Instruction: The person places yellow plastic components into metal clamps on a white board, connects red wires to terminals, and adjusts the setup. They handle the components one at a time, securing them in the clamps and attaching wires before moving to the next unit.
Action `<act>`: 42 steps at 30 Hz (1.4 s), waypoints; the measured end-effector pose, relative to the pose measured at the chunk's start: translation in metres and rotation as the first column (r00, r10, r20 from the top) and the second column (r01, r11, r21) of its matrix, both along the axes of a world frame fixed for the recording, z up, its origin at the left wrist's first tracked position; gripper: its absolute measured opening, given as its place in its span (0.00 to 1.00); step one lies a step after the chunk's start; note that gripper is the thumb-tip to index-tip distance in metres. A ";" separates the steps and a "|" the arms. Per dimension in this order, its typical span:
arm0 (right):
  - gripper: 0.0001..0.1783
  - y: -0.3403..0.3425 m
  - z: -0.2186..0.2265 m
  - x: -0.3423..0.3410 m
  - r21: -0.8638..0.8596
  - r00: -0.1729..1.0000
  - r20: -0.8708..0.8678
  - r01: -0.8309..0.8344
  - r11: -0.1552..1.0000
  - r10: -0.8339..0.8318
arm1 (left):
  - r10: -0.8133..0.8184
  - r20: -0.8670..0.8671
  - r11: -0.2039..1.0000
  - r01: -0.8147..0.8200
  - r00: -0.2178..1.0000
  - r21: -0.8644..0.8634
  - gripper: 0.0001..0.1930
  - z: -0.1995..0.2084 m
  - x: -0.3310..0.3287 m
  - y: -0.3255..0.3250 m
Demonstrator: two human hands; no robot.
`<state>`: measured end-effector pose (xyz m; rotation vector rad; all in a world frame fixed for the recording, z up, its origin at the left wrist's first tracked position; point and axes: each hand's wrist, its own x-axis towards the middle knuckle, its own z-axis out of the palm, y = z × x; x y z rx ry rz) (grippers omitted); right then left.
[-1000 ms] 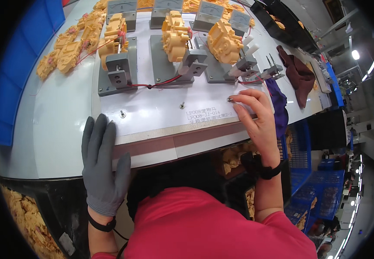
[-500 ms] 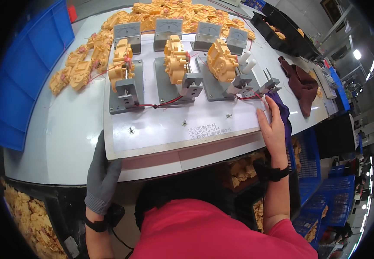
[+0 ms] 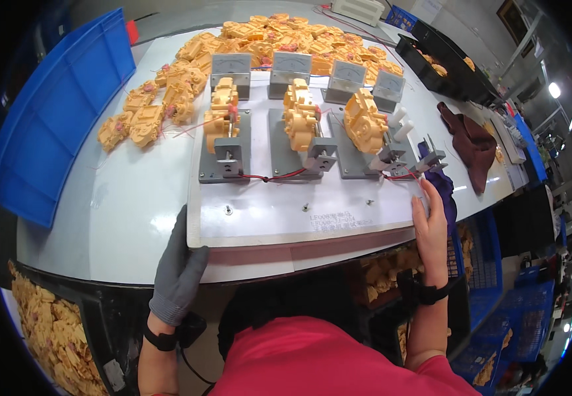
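A white board (image 3: pixel 253 221) carries a row of grey test stands, each holding a yellow plastic gearbox: a left one (image 3: pixel 222 122), a middle one (image 3: pixel 299 119) and a right one (image 3: pixel 365 122). At its front left corner my left hand (image 3: pixel 179 267), in a grey glove, grips the edge, thumb at the front. My bare right hand (image 3: pixel 432 221) holds the board's right edge, its thumb near the top surface and the other fingers along the side, partly hidden. Red and black wires (image 3: pixel 273 177) run between the stands. Behind them stand several needle meters (image 3: pixel 290 66).
A heap of yellow gearboxes (image 3: pixel 279 39) lies behind the meters, with more at the left. A blue bin (image 3: pixel 61 119) stands on its side at far left. On the right are a black crate (image 3: pixel 441 66), a brown cloth (image 3: pixel 474 148) and a purple cloth (image 3: pixel 441 191).
The whole view has shifted, so the board, bin and heap appear farther right and lower. Both hands keep their places on the board's edges.
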<state>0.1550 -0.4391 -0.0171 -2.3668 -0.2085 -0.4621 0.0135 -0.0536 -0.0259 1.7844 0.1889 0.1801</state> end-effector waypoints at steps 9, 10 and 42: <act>0.12 0.005 0.015 -0.003 -0.208 0.980 0.175 -0.058 0.977 0.095 | 0.218 0.114 0.956 -0.236 0.969 0.172 0.30 -0.027 -0.002 -0.009; 0.12 0.006 0.016 -0.004 -0.198 0.982 0.142 -0.096 0.976 0.125 | 0.212 0.154 0.940 -0.244 0.965 0.238 0.29 -0.029 -0.004 -0.008; 0.09 -0.016 0.000 0.007 0.044 0.993 0.084 -0.092 0.995 0.088 | 0.390 0.102 0.912 -0.399 0.915 0.094 0.29 -0.031 0.005 -0.015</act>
